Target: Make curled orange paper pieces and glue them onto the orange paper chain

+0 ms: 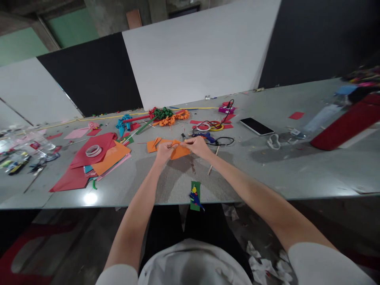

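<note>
The left hand (166,149) and right hand (197,145) are pinching a thin orange paper sheet (179,153) over the flat grey tabletop (285,170), whose straight edge is running at six o'clock, well apart.

I'm in a white top (178,263), shaded greyer down my front, with short white sleeves (323,262). Black trousers (209,227) below. My forearms (141,202), left hand (165,152) and right hand (198,145) are bare.

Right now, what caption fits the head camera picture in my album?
Left hand and right hand pinch orange paper over a cluttered grey table.
</note>
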Action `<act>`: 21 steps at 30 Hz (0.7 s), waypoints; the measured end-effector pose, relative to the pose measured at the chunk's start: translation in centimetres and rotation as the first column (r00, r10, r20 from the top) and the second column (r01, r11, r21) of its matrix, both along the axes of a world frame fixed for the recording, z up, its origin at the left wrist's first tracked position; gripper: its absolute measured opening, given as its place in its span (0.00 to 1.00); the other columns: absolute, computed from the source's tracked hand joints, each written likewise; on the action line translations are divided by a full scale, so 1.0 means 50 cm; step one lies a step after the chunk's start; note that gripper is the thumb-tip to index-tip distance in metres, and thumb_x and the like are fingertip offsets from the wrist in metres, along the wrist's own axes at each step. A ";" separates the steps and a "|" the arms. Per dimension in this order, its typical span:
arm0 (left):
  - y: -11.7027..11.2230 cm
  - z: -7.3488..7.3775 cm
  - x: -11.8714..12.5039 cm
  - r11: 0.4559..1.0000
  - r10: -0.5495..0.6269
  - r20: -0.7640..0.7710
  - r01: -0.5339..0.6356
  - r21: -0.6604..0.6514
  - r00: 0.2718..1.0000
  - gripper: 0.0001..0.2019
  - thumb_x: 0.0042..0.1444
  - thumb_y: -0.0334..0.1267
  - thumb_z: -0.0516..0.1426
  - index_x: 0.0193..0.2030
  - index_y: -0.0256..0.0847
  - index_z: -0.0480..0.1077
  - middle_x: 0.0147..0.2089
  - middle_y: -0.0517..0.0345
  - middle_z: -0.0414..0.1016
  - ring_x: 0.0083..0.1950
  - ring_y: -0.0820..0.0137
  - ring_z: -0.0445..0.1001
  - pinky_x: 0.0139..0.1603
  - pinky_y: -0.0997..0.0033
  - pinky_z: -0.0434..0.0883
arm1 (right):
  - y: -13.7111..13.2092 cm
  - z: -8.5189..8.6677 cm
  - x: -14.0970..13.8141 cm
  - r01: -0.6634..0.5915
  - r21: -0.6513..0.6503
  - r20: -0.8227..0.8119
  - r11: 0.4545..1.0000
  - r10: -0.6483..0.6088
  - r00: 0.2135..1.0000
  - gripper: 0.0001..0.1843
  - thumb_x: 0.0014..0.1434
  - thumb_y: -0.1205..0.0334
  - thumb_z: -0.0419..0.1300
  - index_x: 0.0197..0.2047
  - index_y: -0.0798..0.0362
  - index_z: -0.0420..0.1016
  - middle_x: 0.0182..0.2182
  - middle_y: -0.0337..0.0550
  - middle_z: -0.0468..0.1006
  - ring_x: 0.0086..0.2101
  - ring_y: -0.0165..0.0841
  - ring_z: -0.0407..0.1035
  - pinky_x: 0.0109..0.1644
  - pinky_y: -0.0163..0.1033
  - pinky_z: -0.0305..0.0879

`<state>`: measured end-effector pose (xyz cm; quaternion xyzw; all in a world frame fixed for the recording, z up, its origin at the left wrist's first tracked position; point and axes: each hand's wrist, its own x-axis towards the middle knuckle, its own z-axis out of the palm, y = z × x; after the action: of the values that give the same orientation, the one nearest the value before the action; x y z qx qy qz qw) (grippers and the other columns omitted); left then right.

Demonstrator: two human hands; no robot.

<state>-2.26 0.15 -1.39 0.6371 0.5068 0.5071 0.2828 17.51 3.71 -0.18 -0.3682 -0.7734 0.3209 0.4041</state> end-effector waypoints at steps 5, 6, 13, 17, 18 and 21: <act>0.000 -0.001 0.002 0.999 -0.012 0.019 0.012 -0.031 1.000 0.32 0.52 0.58 0.64 0.21 0.43 0.46 0.23 0.67 0.41 0.26 0.77 0.43 0.27 0.70 0.41 | 0.001 -0.001 -0.004 0.007 -0.010 0.002 1.000 -0.007 1.000 0.35 0.54 0.30 0.60 0.28 0.58 0.83 0.18 0.37 0.65 0.23 0.29 0.55 0.26 0.36 0.45; 0.000 -0.001 0.003 0.999 -0.013 0.025 0.014 -0.035 1.000 0.32 0.52 0.58 0.64 0.21 0.43 0.47 0.23 0.67 0.42 0.25 0.77 0.43 0.27 0.70 0.41 | 0.000 0.000 -0.004 0.009 -0.004 0.006 1.000 -0.009 1.000 0.35 0.54 0.30 0.59 0.28 0.58 0.83 0.18 0.37 0.64 0.23 0.29 0.54 0.26 0.36 0.45; 0.000 0.003 0.003 0.998 0.041 0.085 -0.037 -0.051 0.996 0.32 0.49 0.61 0.65 0.20 0.42 0.50 0.22 0.66 0.44 0.25 0.76 0.45 0.26 0.70 0.42 | 0.007 0.010 0.004 -0.010 0.122 0.097 0.993 -0.002 0.995 0.35 0.60 0.32 0.55 0.19 0.55 0.71 0.17 0.38 0.61 0.23 0.28 0.54 0.27 0.37 0.45; 0.001 0.001 0.000 0.998 0.048 0.030 -0.048 -0.028 0.998 0.31 0.51 0.58 0.64 0.20 0.43 0.47 0.22 0.66 0.43 0.26 0.76 0.44 0.26 0.70 0.42 | 0.016 0.002 0.007 -0.012 0.198 0.142 0.980 -0.016 0.990 0.34 0.63 0.34 0.54 0.20 0.55 0.72 0.17 0.39 0.66 0.23 0.30 0.58 0.29 0.37 0.49; 0.002 -0.001 0.000 0.999 0.047 0.004 -0.047 -0.017 0.999 0.31 0.53 0.58 0.63 0.21 0.43 0.46 0.22 0.66 0.42 0.25 0.76 0.44 0.26 0.70 0.42 | 0.017 -0.001 0.007 -0.012 0.223 0.149 0.975 -0.022 0.989 0.34 0.64 0.36 0.53 0.20 0.55 0.72 0.17 0.39 0.67 0.23 0.30 0.59 0.29 0.37 0.50; 0.001 -0.006 0.004 1.000 0.012 -0.073 -0.012 -0.009 0.997 0.29 0.55 0.55 0.61 0.21 0.43 0.46 0.23 0.66 0.41 0.25 0.76 0.43 0.27 0.70 0.41 | 0.018 -0.008 0.003 -0.014 0.265 0.119 0.964 -0.018 0.993 0.29 0.65 0.41 0.54 0.25 0.54 0.77 0.23 0.43 0.77 0.26 0.34 0.67 0.33 0.37 0.57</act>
<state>-2.07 0.22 -1.71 0.6508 0.5230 0.4828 0.2642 17.67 4.60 -0.59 -0.3302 -0.8319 0.1914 0.4028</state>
